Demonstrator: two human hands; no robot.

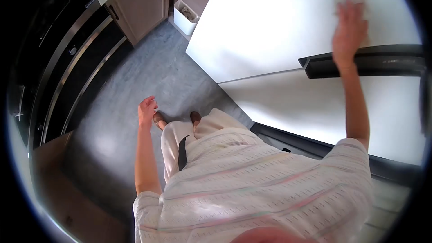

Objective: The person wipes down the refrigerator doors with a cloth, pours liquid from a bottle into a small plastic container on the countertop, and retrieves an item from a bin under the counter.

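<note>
My right hand (349,33) is against or just over the large white panel (270,22), above its dark recessed handle (373,63). The fingers point up the panel and are smeared by motion. Something pale and faint shows at the edge of the fingers, too blurred to name. My left hand (147,108) hangs over the grey floor (130,72), beside my feet, with its fingers loosely curled and nothing seen in them.
A black oven front with metal strips (74,69) stands at the left, beside a beige cabinet door (139,6). A white bin (184,18) sits on a low shelf at the top. A lower white panel (288,103) lies under the handle.
</note>
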